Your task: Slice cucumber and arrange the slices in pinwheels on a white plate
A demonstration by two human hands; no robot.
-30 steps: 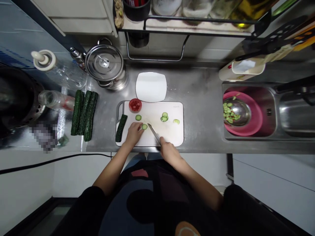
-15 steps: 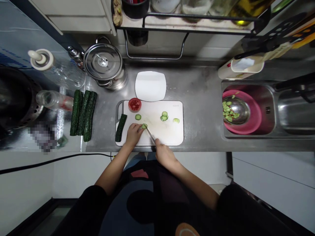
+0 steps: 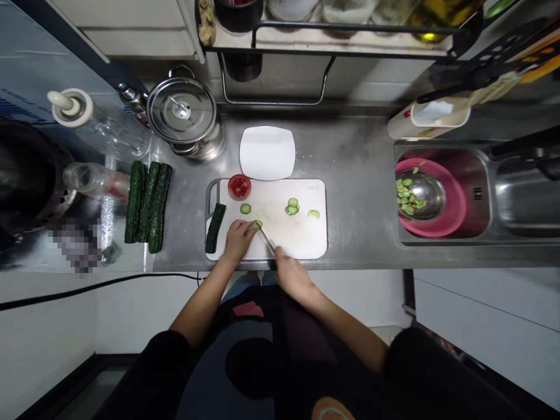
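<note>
My left hand (image 3: 237, 240) pinches a small cucumber slice (image 3: 257, 224) over the white cutting board (image 3: 301, 239). My right hand (image 3: 292, 272) is closed round the handle of a knife (image 3: 268, 240), whose blade tip meets the slice. Left of my left hand lies a dark green piece of cucumber (image 3: 215, 228). A single slice (image 3: 245, 208) rests above my fingers. Farther right are a small stack of cucumber slices (image 3: 292, 206) and another pale piece (image 3: 313, 214). A red round dish (image 3: 240, 186) sits at the board's upper left corner.
A white plate (image 3: 268, 153) stands behind the board. Whole cucumbers (image 3: 159, 208) lie to the left, near a lidded steel pot (image 3: 182, 111) and glass bottles. In the sink at right, a pink basin (image 3: 457, 201) holds a metal bowl (image 3: 431, 195) with green pieces.
Both hands, the knife and the slice stay almost in the same place. The view has shifted very slightly.
</note>
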